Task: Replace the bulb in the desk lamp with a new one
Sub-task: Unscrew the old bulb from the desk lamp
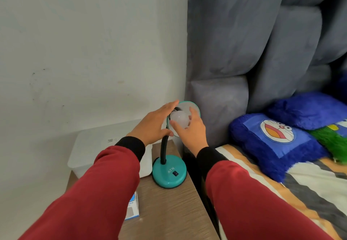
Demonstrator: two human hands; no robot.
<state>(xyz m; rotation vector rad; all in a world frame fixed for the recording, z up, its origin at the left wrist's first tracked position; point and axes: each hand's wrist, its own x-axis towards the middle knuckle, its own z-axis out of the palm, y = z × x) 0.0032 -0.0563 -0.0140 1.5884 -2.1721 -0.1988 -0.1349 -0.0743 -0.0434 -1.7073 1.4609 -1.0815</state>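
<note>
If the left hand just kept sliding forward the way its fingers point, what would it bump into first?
Probably the teal lamp shade: the left hand already lies against its rim, fingers pointing up and right along it. Past the shade stands the grey padded headboard, though depth is hard to judge from this one view.

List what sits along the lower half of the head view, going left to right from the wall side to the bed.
White plastic box → blue-and-white carton → teal lamp base → blue cartoon pillow → green plush.
</note>
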